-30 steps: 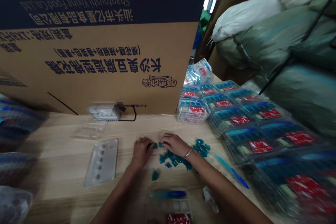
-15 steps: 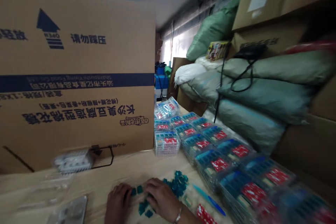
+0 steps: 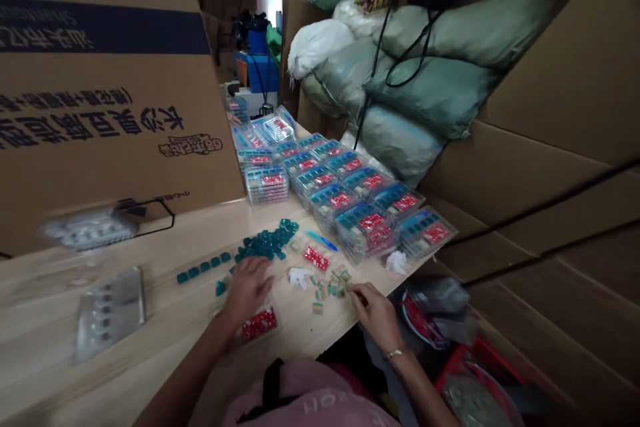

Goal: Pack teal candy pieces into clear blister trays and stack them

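Note:
My left hand [image 3: 247, 287] lies over a clear plastic case holding a red patterned packet [image 3: 260, 325], beside loose teal pieces [image 3: 267, 242]. Its fingers are loosely stretched out and partly blurred; what lies beneath them is hidden. Further right, my right hand [image 3: 375, 313] has its fingertips pinched at the edge of a pile of small beige and teal blocks [image 3: 330, 287]; whatever they hold is too small to make out. A clear strip with a row of teal pieces [image 3: 205, 267] lies to the left. Beyond the hands are another red packet [image 3: 317, 257] and a blue pen-like stick [image 3: 321, 240].
Stacks of filled clear cases [image 3: 340, 197] line the table's right side. A large cardboard box [image 3: 125, 100] stands at back left, near blurred plastic trays [image 3: 107, 310]. Crumpled white paper [image 3: 397, 262] sits by the edge. Sacks [image 3: 400, 140] and boxes fill the right.
The view has tilted down and turned right. My hands have moved apart: the right went from the teal pieces to the small blocks, the left now lies over the case with the red packet.

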`<state>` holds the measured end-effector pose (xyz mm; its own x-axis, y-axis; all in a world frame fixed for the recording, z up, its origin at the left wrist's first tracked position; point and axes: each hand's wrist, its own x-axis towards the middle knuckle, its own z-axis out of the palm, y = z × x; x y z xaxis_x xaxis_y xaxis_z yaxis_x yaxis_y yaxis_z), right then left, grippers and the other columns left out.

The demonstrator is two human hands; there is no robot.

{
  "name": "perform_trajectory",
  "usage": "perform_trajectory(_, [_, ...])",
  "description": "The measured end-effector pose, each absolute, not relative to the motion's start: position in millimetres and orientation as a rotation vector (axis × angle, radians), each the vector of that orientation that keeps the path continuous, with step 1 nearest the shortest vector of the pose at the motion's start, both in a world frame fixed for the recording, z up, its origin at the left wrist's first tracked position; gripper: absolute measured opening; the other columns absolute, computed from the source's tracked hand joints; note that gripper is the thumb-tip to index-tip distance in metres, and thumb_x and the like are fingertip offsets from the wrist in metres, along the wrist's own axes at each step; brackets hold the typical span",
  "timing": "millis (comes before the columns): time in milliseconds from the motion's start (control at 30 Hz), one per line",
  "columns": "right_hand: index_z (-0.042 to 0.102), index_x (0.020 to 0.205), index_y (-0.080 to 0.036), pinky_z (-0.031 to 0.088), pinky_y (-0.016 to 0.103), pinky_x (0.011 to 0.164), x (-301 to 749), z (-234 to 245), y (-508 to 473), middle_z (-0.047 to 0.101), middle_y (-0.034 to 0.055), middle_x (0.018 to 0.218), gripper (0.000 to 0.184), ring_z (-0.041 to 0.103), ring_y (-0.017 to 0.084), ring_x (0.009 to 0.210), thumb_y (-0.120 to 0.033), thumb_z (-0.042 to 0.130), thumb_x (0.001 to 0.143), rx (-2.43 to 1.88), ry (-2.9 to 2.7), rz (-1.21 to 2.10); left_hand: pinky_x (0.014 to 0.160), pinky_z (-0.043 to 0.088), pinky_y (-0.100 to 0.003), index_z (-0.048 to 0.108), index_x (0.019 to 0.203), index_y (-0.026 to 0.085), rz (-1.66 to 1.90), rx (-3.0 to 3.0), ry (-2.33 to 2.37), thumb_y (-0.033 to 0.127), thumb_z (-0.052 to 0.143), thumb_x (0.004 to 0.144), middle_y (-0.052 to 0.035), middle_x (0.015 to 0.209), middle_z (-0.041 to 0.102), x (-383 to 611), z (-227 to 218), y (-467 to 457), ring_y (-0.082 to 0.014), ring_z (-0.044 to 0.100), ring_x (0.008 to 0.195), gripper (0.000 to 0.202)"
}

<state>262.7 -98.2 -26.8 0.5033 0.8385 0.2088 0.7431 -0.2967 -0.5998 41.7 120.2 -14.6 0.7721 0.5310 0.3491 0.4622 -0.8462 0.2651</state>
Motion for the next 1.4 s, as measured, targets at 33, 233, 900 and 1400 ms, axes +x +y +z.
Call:
perform_trajectory(33, [0.063,0.088,-0.019,0.045,0.024,0.066,262,-25,-90,0.062,0.0045,0.082,0.022,0.06,0.015,0.07,-0.023,0.041,0.087,-2.094,-1.315,0.173,0.093,0.036,-0.042,0.057,0.113,0.017,0.544,2.817,0.685,0.029,0.047,0.084,-0.0107,0.12,0.059,55,-14,110,-0.0264,0.048,0.111,0.032])
perform_trajectory(233, [0.064,0.09,-0.019,0.043,0.024,0.079,257,0,-19,0.062,0.0068,0.097,0.021,0.058,0.017,0.092,-0.023,0.043,0.088,-2.237,-1.766,0.163,0.097,0.03,-0.051,0.056,0.113,0.018,0.206,2.767,0.621,0.036,0.051,0.083,-0.0121,0.121,0.057,89,-12,88,-0.032,0.041,0.12,0.036])
perform_trajectory(900, [0.057,0.077,-0.017,0.041,0.028,0.065,241,-10,-32,0.061,0.0047,0.077,0.012,0.057,0.017,0.073,-0.012,0.047,0.084,-1.859,-2.08,-0.209,0.059,0.046,-0.025,0.06,0.098,0.018,0.633,1.219,0.926,0.03,0.071,0.058,-0.0007,0.076,0.062,91,-4,99,-0.0135,0.06,0.064,0.043])
perform_trajectory(1400, [0.052,0.074,-0.02,0.044,0.03,0.058,224,-48,-59,0.058,0.006,0.079,0.018,0.059,0.018,0.065,-0.023,0.04,0.086,-1.949,-2.086,0.353,0.067,0.051,-0.024,0.055,0.11,0.02,1.17,0.973,1.229,0.025,0.075,0.062,-0.0011,0.082,0.064,-73,11,-2,-0.0126,0.061,0.071,0.053])
